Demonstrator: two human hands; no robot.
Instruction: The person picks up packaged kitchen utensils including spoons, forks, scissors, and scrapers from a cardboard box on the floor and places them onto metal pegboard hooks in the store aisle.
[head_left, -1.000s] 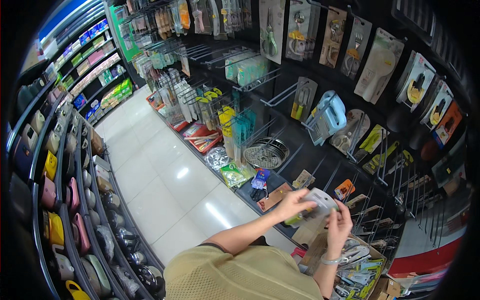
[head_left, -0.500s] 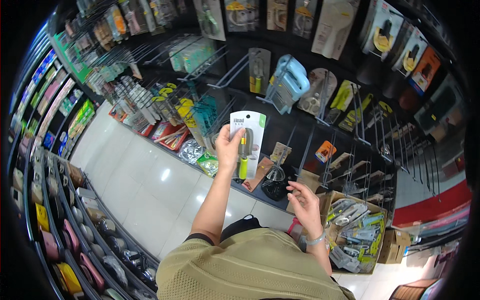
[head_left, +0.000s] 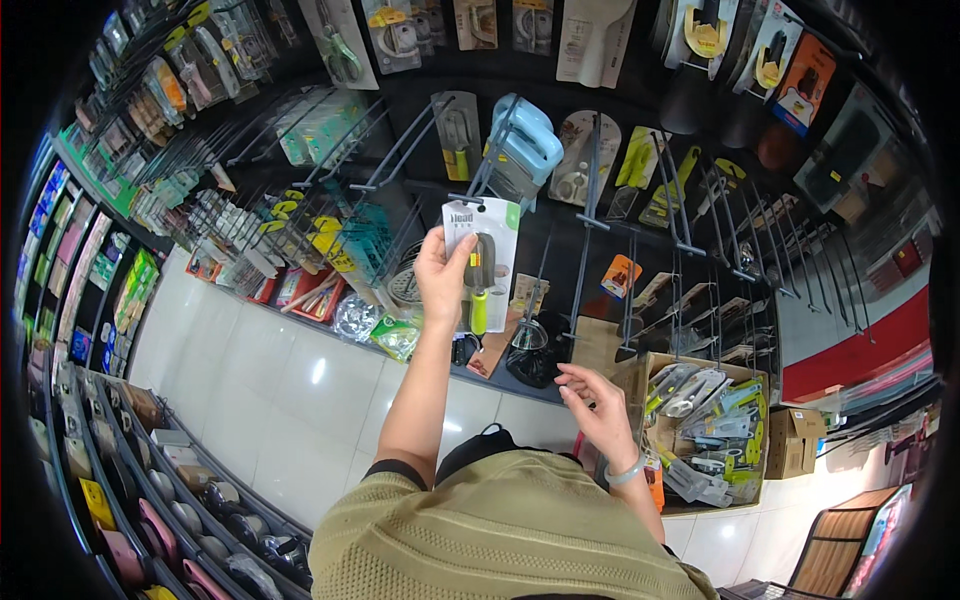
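My left hand [head_left: 443, 280] pinches a white blister card by its left edge. The card holds a kitchen tool [head_left: 480, 275] with a grey head and a lime-green handle; its exact kind is unclear. The card hangs upright in the grip, its top edge overlapping the end of a metal display hook [head_left: 467, 198]. Whether the hook passes through the card's hole cannot be told. Low on the right, my right hand [head_left: 600, 408] is empty, fingers loosely bent and apart from the thumb, near a cardboard box [head_left: 762, 425] of packaged kitchen tools.
Long hooks project from the black display wall, several with carded tools. A pale-blue handled tool [head_left: 528, 140] hangs just behind the card. Below are a whisk [head_left: 528, 335] and a black plastic bag [head_left: 535, 365]. Shelves of pans [head_left: 150, 525] stand at left; a closed carton [head_left: 793, 443] sits at right.
My left hand has raised the card slightly, bringing its top to the hook's end. The view has shifted to the right. My right hand stays low and empty.
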